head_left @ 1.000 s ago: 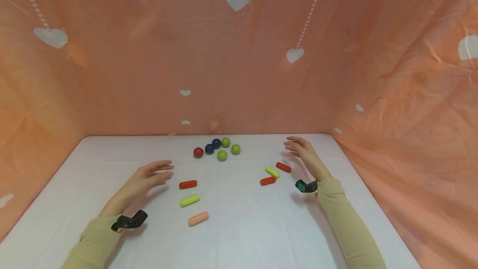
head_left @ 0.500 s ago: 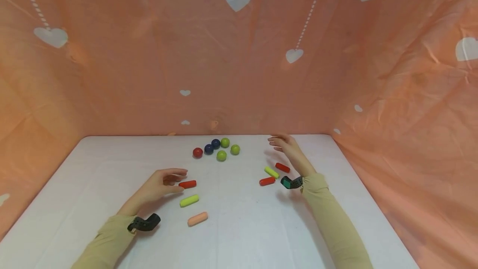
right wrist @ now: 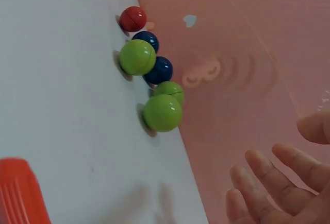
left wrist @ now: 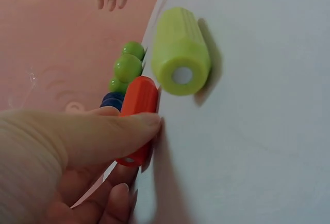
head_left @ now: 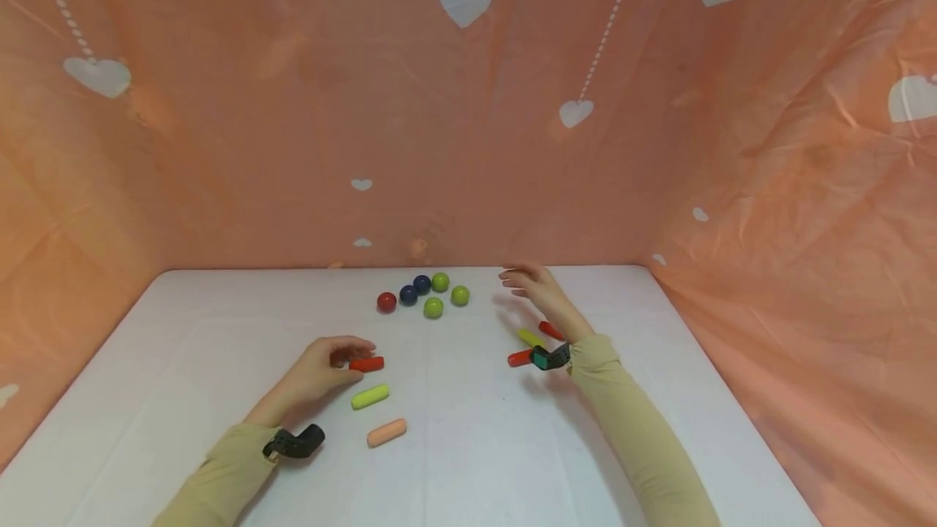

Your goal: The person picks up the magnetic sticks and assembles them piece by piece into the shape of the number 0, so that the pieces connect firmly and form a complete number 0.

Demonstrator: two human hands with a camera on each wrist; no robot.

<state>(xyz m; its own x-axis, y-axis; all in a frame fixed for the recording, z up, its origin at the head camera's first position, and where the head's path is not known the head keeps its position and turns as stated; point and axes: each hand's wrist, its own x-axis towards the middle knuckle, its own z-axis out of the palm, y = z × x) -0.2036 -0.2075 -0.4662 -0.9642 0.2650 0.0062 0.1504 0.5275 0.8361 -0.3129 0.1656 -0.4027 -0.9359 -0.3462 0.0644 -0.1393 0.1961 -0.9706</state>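
Observation:
In the head view my left hand [head_left: 318, 368] is at a red stick [head_left: 368, 364] lying on the white table, thumb on the near side and curved fingers on the far side, with a gap visible. The thumb overlaps the red stick [left wrist: 139, 98] in the left wrist view, so contact is unclear. A yellow-green stick [head_left: 370, 397] and a peach stick [head_left: 386, 433] lie nearer. My right hand [head_left: 540, 293] hovers with fingers spread, holding nothing, right of the green balls [head_left: 459, 295]. Below its wrist are red [head_left: 520, 359] and yellow-green [head_left: 530, 338] sticks, plus another red one [head_left: 551, 330].
Near the table's back edge, a red ball [head_left: 386, 302], two dark blue balls [head_left: 408, 295] and three green balls sit in a loose group. An orange cloth [head_left: 293, 145] with pale hearts hangs behind and at both sides of the white table [head_left: 468, 446].
My left hand has moved right, bringing its thumb and fingers around the left red stick. My right hand has moved left towards the balls, its wrist now over the right-hand sticks. The sticks and balls have stayed put.

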